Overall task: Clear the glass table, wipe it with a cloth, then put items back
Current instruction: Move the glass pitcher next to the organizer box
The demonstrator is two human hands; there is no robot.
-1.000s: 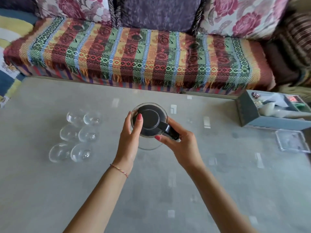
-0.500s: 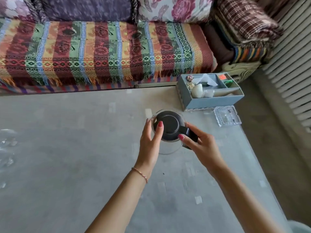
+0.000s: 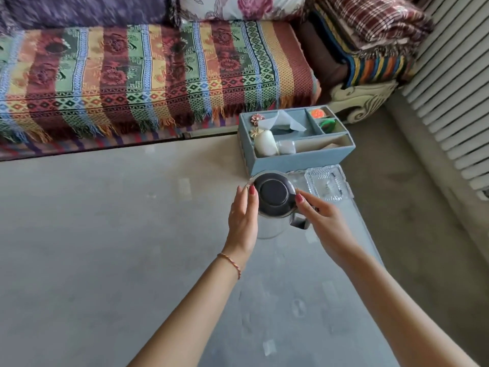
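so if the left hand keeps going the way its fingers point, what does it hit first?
Probably the blue organizer box: the left hand points up past the jug lid's left edge toward the box's near corner. Depth is unclear.

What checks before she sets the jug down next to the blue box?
1. Left hand against glass jug wall: ok.
2. Right hand at the handle: ok.
3. Black lid seated: ok.
4. Gap to blue organizer box: not ok, jug rim looks right up against it.
5. Gap to glass ashtray: not ok, close on the right.
6. Jug base resting on glass table: cannot tell.
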